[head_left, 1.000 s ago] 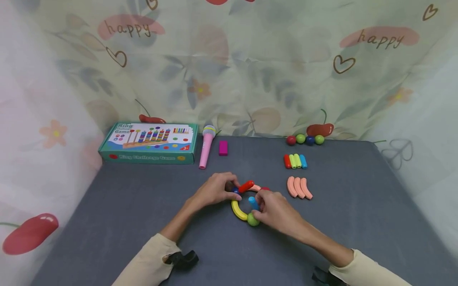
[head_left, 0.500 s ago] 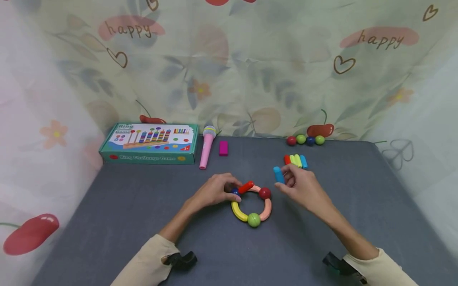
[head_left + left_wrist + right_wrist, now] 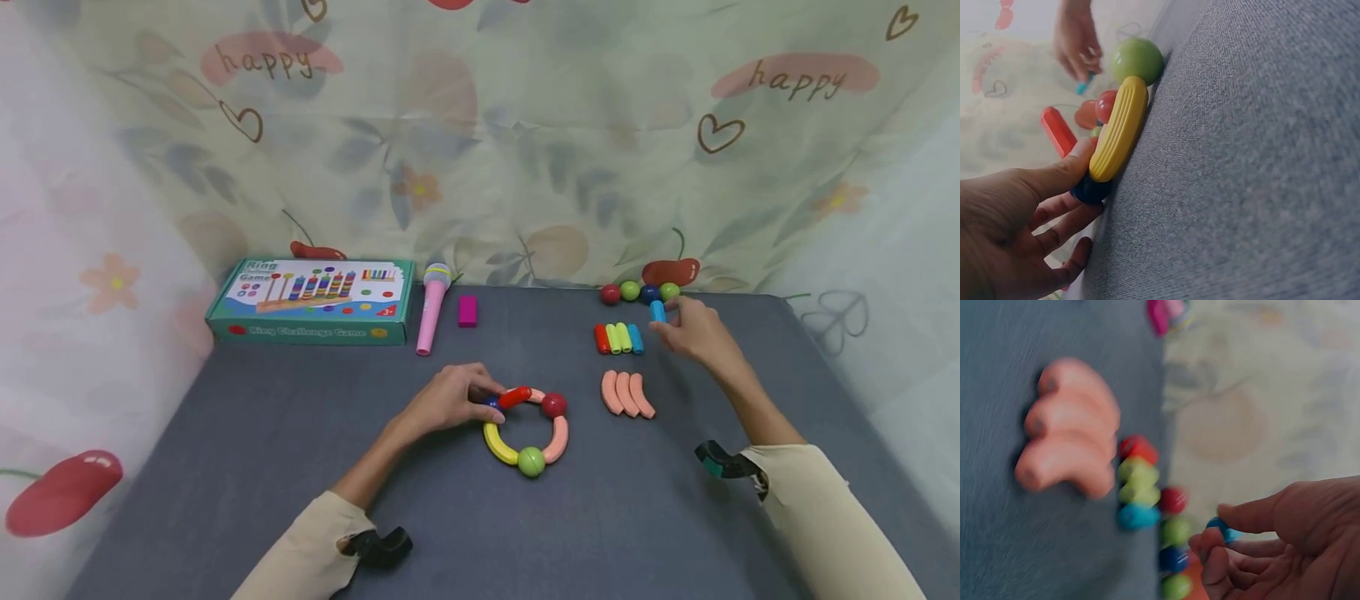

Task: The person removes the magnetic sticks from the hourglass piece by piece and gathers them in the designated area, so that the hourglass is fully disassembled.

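On the table lies a ring of curved sticks and balls: a yellow curved stick, a green ball, two salmon curved sticks, a red ball and a dark blue ball. A straight red stick slants up from the blue ball. My left hand holds that blue ball between thumb and fingers. At the table's far right, my right hand pinches a short light blue stick between thumb and fingertips, raised beside the row of short sticks.
Several loose balls line the back edge. Short coloured sticks and three salmon curved sticks lie in front of them. At the back left are a game box, a pink toy microphone and a magenta block.
My right hand has lifted the light blue stick away from the ring and carried it right and back, past the short sticks. My left hand stays at the blue ball.
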{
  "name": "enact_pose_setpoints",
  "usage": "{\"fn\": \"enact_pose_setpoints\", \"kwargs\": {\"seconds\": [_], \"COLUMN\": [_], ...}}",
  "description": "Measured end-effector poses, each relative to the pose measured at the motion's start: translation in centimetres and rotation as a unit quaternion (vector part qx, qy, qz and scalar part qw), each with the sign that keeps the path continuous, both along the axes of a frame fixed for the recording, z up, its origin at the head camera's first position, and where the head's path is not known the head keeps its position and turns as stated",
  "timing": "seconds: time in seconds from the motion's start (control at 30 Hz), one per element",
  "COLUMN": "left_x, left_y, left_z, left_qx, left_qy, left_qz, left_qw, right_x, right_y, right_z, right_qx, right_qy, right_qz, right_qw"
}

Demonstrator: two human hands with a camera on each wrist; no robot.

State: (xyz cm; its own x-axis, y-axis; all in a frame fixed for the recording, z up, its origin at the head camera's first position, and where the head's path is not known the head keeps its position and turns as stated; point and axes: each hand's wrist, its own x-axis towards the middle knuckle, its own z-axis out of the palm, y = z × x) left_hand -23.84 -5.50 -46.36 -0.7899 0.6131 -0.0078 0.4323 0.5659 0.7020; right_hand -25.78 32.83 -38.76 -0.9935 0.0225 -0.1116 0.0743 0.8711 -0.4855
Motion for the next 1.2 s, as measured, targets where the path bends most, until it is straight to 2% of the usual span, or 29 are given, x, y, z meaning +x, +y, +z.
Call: {"fn": "enact_pose_setpoints", "kwargs": {"seconds": [0.13,0.3,0.77,0.93,1.03,1.1,1.2], "left_x": [0.0,0.0,-0.1,-0.1,0.0,0.1,0.1], "left_y": [-0.2,-0.2,-0.2,-0.2,-0.1,-0.1,-0.1], "left_z": [-0.1,-0.2,-0.2,-0.2,-0.2,-0.3,-0.2], "left_qx": [0.002,-0.003,-0.011,-0.01,-0.007,-0.006,-0.004], "left_qy": [-0.008,-0.016,-0.017,-0.021,-0.025,-0.027,-0.028], "left_qz": [0.006,0.006,0.013,0.02,0.021,0.021,0.02], "left_qw": [1.0,0.9999,0.9997,0.9995,0.9994,0.9994,0.9994], "right_x": [-1.6,-2.0,-2.1,-1.9,-1.3,-0.5,0.8], "right_y": [1.2,1.6,0.5,0.0,-0.9,-2.2,-4.8], "right_z": [-2.3,-4.2,-3.3,-2.6,-1.9,-1.4,-0.6], "right_qx": [0.014,-0.013,0.0,0.021,0.034,0.032,-0.007], "right_qy": [-0.055,-0.09,-0.11,-0.103,-0.088,-0.068,-0.036], "right_qz": [-0.027,-0.05,-0.05,-0.031,-0.009,0.022,0.102], "right_qw": [0.998,0.9946,0.9927,0.9939,0.9955,0.9969,0.9941]}}
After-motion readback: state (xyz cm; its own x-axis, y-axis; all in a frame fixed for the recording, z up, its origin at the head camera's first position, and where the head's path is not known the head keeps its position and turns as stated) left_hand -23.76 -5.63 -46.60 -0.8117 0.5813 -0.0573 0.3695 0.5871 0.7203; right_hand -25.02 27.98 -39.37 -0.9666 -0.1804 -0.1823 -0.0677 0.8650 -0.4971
